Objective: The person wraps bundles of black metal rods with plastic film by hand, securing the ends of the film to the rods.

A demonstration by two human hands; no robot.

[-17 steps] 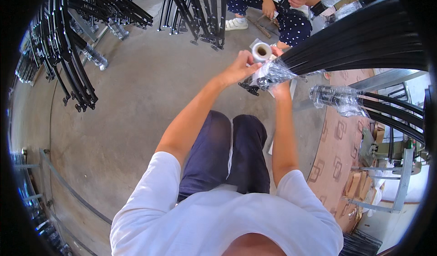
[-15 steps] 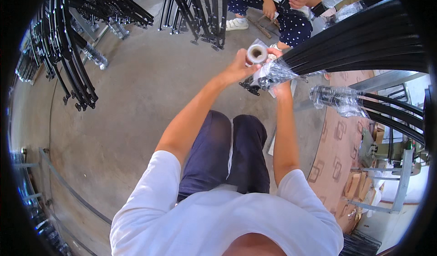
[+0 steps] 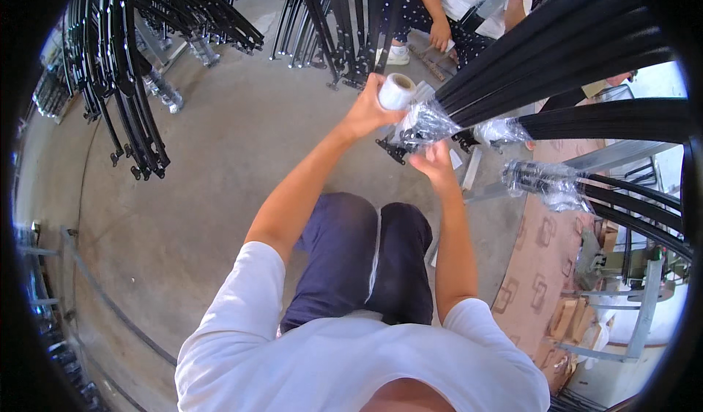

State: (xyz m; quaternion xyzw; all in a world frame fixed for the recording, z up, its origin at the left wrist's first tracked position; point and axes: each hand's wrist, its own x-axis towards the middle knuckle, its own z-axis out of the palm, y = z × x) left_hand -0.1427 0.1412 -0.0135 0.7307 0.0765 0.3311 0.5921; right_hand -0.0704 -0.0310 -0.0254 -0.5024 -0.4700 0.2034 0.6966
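A roll of clear plastic film (image 3: 396, 94) is gripped in my left hand (image 3: 366, 110), its cardboard core facing up. Just right of the roll, the film wrap (image 3: 430, 124) goes round the end of a bundle of black metal bars (image 3: 542, 46), which slants down from the upper right. Dark brackets (image 3: 393, 149) stick out below the wrap. Under the wrapped end is my right hand (image 3: 437, 166), thumb and fingers apart and holding nothing; its fingertips are close to the film, and whether they touch it I cannot tell.
More wrapped bar bundles (image 3: 549, 183) jut in from the right. Black bars hang in racks at the upper left (image 3: 121, 61) and top middle (image 3: 344, 24). A co-worker's hand (image 3: 440, 35) shows beyond the bars. Patterned sheeting (image 3: 538, 266) lies at right.
The film roll in my left hand has moved slightly left and tilted. My right hand has come down from behind the wrapped end to below it. The view has shifted a little.
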